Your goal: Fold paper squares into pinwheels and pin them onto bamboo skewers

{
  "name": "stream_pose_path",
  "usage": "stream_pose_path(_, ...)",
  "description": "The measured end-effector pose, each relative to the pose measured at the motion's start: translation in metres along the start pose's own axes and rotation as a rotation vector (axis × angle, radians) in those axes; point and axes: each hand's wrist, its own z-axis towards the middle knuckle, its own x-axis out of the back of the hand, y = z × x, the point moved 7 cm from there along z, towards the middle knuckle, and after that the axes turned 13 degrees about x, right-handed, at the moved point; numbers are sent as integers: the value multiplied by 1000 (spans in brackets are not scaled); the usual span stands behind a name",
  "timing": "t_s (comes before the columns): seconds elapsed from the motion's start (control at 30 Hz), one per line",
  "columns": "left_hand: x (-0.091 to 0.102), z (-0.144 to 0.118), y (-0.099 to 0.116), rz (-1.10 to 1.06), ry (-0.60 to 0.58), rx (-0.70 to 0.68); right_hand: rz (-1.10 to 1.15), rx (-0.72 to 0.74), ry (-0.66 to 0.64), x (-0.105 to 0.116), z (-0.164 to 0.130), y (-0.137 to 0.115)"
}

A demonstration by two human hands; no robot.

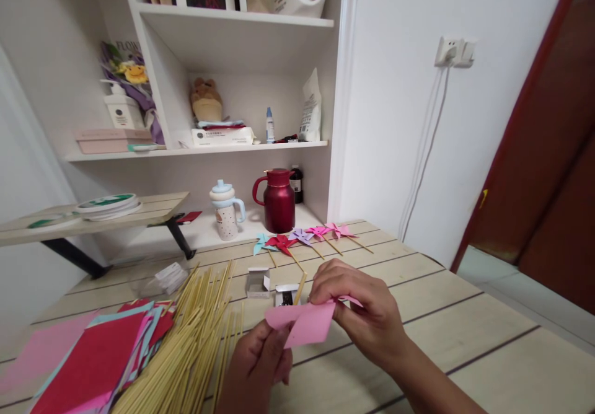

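A piece of pink paper [310, 326], partly curled and folded, is held up between my two hands above the table. My left hand [263, 355] pinches its left edge, thumb on top. My right hand [360, 305] grips the upper right part with bent fingers, which hide the folds there. A short length of wooden stick [301, 287] shows just behind the paper; whether a hand holds it I cannot tell. Beyond the hands lie an opened small box [258, 282] and a second small box [284, 295] with dark contents, partly covered by the paper.
Several finished paper pinwheels, a red one [280, 243] among them, lie in a row at the table's back. At left are a bundle of thin sticks [186, 339] and a stack of coloured paper [93, 358]. A red jug [279, 203] and a cup [227, 215] stand behind.
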Motion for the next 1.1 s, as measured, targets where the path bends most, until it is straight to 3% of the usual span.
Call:
stream_pose_path(0.53,4,7,-8,48,-68,31,33,9,-22,-3,-1,0)
stream_pose_path(0.87,7,2,-2,79,-1,-33,40,-15,-24,-5,-1,1)
stream_pose_path(1.1,9,-10,6,126,185,-128,79,-55,-27,-10,-3,2)
